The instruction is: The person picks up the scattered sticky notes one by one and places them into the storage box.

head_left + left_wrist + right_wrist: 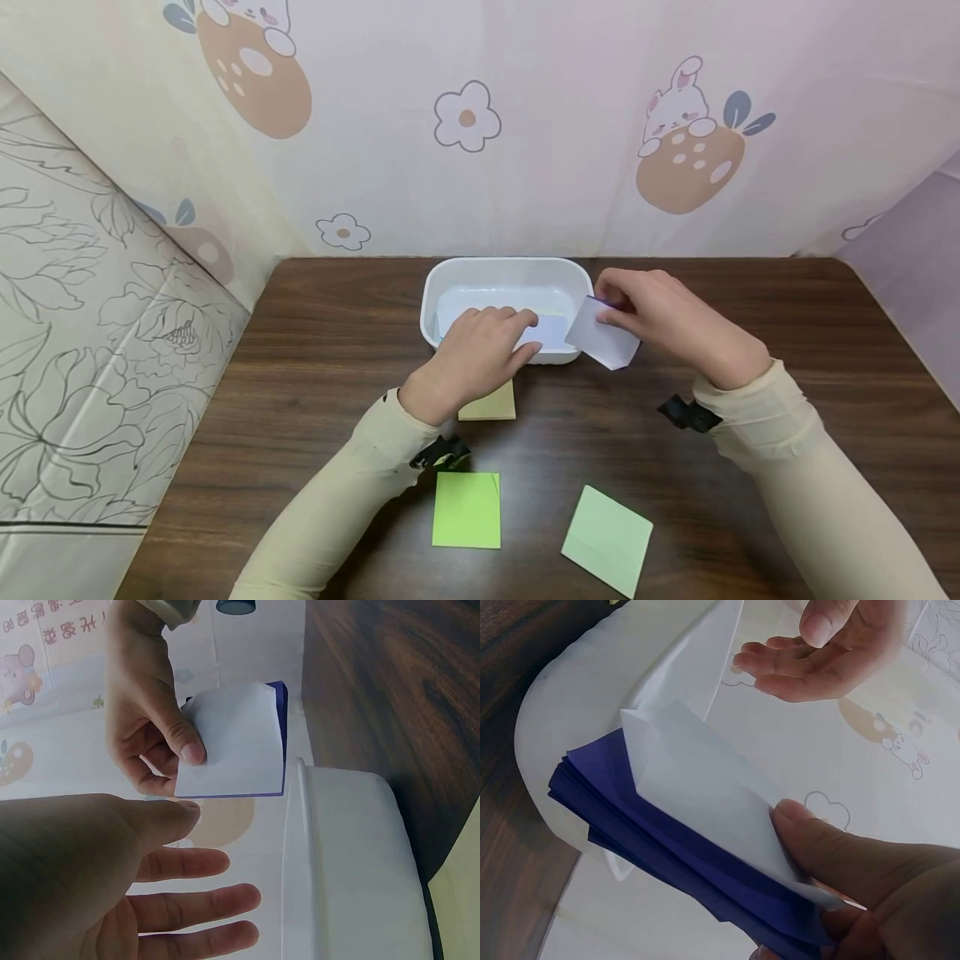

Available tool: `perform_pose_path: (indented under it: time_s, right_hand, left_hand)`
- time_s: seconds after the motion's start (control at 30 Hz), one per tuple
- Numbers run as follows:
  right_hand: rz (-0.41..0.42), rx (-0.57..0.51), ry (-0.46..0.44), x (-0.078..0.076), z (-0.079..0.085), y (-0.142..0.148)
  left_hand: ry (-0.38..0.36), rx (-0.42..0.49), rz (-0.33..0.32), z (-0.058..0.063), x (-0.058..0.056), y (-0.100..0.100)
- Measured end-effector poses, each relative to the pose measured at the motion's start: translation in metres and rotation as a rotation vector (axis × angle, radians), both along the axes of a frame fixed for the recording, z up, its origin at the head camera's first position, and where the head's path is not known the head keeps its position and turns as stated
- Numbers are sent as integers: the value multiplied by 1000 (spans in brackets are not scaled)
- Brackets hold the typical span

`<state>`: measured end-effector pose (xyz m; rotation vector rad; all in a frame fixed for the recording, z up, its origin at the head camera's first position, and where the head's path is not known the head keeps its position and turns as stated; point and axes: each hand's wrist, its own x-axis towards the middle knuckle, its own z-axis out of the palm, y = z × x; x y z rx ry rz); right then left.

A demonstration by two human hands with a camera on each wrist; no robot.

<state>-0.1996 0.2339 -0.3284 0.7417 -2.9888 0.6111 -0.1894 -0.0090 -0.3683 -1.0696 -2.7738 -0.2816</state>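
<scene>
My right hand pinches a small stack of dark purple paper squares just off the right end of a white plastic tub. A white face of the stack shows in the head view, and its purple layers fan out in the right wrist view. The thumb lies on the white face. Over the front rim of the tub hovers my left hand, fingers loosely extended, holding nothing. A pale bluish sheet lies inside the tub, partly hidden by the left hand.
A yellow note pad lies in front of the tub, partly covered by the left hand. Nearer are a lime-green pad and a pale green pad. A printed curtain hangs behind the brown wooden table.
</scene>
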Motion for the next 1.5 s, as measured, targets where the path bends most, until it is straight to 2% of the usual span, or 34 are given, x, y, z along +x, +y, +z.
perform_pose_path:
  time_s: [0.33, 0.63, 0.93, 1.5]
  right_hand:
    - [12, -11, 26, -3, 1, -5]
    - [19, -36, 44, -4, 2, -9]
    - [45, -18, 68, -7, 5, -15]
    - [23, 0, 48, -18, 4, -24]
  left_hand:
    - [-24, -6, 36, 2, -3, -7]
    - [-18, 2, 53, 1, -5, -13]
    - [-21, 7, 61, 1, -8, -16]
    - [-43, 13, 80, -3, -20, -22]
